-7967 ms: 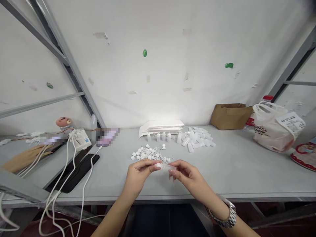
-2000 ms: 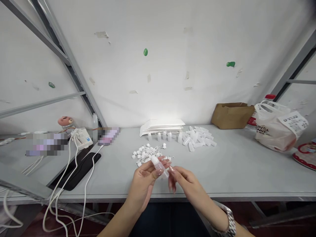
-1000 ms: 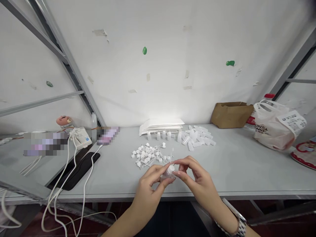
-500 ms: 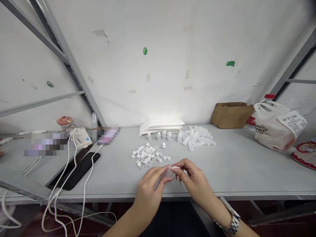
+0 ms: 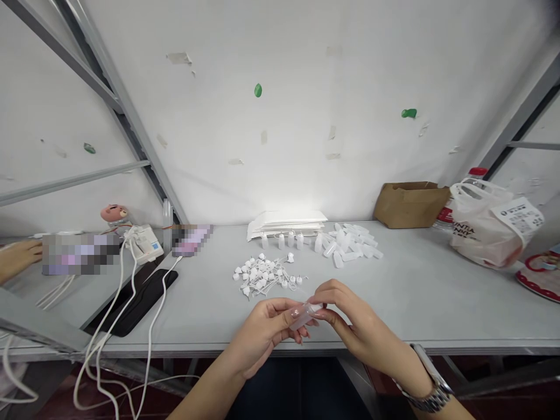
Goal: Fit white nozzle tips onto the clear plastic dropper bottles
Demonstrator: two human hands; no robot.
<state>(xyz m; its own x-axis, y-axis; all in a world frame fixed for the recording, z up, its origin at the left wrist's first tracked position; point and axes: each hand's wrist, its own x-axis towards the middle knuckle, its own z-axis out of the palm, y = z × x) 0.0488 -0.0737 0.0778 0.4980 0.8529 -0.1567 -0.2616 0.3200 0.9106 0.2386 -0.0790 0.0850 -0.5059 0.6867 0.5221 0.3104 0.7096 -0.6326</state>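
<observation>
My left hand (image 5: 273,324) is closed round a small translucent plastic bottle (image 5: 301,317), held tilted over the front of the table. The fingers of my right hand (image 5: 345,309) pinch the white cap (image 5: 315,306) at the bottle's upper right end. Beyond my hands lies a loose pile of white caps (image 5: 261,274) with thin straps. Several capped bottles (image 5: 291,240) stand upright in a row behind that pile. To their right is a heap of translucent bottles (image 5: 350,240), mostly lying on their sides.
White flat packs (image 5: 289,221) lie against the wall. At the right are a cardboard box (image 5: 411,205) and a plastic bag (image 5: 481,227). A black power bank-like slab (image 5: 135,303) and white cables (image 5: 126,280) occupy the left. Another person's hand (image 5: 21,256) shows at far left.
My left hand has turned so that more of the bottle shows, and both hands have shifted slightly. Another person's hand has come into view at far left.
</observation>
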